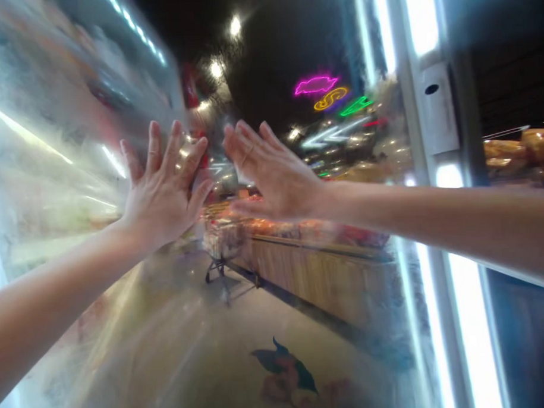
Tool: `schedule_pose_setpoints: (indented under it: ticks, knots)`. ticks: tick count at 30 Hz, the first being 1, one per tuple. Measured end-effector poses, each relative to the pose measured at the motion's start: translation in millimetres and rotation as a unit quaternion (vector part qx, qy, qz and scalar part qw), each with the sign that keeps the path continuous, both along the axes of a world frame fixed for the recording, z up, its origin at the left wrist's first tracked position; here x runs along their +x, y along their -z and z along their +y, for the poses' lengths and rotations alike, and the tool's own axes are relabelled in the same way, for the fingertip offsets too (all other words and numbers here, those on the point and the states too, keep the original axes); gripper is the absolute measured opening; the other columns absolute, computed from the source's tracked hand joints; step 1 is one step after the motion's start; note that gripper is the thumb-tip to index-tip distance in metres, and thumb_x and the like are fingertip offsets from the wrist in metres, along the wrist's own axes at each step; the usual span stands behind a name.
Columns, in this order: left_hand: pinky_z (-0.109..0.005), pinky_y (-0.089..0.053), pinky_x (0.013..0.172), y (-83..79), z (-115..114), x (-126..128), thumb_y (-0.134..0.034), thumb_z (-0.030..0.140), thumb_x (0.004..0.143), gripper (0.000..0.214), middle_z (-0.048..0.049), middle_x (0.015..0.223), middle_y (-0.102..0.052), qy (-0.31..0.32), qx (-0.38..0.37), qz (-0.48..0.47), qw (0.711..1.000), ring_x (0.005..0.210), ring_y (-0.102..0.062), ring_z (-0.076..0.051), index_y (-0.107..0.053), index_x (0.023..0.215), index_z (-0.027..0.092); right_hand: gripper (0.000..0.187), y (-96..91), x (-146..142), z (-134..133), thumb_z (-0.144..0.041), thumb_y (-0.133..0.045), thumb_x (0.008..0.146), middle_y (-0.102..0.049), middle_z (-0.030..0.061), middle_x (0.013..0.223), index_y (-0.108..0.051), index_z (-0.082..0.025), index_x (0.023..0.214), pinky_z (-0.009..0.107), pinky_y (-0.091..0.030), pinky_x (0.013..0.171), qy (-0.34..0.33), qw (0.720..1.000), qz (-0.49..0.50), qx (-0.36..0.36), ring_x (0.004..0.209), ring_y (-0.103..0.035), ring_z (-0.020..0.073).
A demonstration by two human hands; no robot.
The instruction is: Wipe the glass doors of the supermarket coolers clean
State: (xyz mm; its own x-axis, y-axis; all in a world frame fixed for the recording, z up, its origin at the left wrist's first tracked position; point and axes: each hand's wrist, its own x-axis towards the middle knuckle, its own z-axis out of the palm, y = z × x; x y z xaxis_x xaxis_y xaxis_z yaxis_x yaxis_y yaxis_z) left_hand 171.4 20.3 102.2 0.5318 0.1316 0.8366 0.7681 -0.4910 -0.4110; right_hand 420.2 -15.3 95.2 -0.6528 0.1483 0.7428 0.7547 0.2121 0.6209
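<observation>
Both my arms are stretched out in front of me at chest height in a shop aisle. My left hand [162,190] is raised with its fingers spread and upright, palm facing away, against a blurred glass-fronted chiller [51,164] on the left; whether it touches the glass I cannot tell. My right hand [273,171] is open too, fingers together and pointing up-left, holding nothing. A ring shows on a finger of each hand. The two hands are close together, a small gap between them.
A shopping trolley [220,247] stands down the aisle beside a long wooden display counter [319,274] piled with goods. A lit white door frame [435,162] stands close on the right. Neon signs [326,92] glow in the dark background. A floor picture [287,370] lies ahead.
</observation>
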Motion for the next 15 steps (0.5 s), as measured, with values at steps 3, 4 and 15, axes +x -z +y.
schedule_pose_setpoints:
  ticks: [3, 4, 15]
  knots:
    - [-0.075, 0.017, 0.121, -1.8, 6, -31, -0.032, 0.061, 0.102, 0.070, -0.0047, 0.177, 0.001, -0.004, 0.000, -0.018, 1.000, 0.163, 0.011, -0.037, -0.025, 0.164, 0.031, 0.098, 3.7, -9, 1, -0.068, -0.047, 0.100, -0.023, 0.0250, 0.171, -0.019, 0.003, 0.162, 0.052, -0.008, 0.131, -0.010, 0.996, -0.082, -0.026, 0.160, -0.016, 0.0333]
    - [-0.075, 0.018, 0.120, -2.2, 7, -40, -0.030, 0.062, 0.102, 0.070, -0.0037, 0.177, 0.003, -0.010, -0.005, -0.023, 1.000, 0.162, 0.013, -0.037, -0.025, 0.165, 0.031, 0.097, 2.1, -12, 2, -0.068, -0.041, 0.102, -0.022, 0.0255, 0.171, -0.017, 0.004, 0.161, 0.053, -0.007, 0.130, -0.005, 0.998, -0.065, -0.024, 0.160, -0.015, 0.0340]
    - [-0.071, 0.027, 0.119, 20.8, -6, -107, -0.035, 0.057, 0.099, 0.072, 0.0084, 0.175, 0.013, -0.084, -0.078, -0.089, 0.989, 0.161, 0.021, -0.034, -0.022, 0.165, 0.031, 0.102, 16.7, -85, 15, -0.075, -0.031, 0.099, -0.027, 0.0261, 0.168, -0.023, 0.007, 0.159, 0.055, -0.010, 0.127, -0.083, 0.987, -0.129, -0.036, 0.157, -0.022, 0.0377]
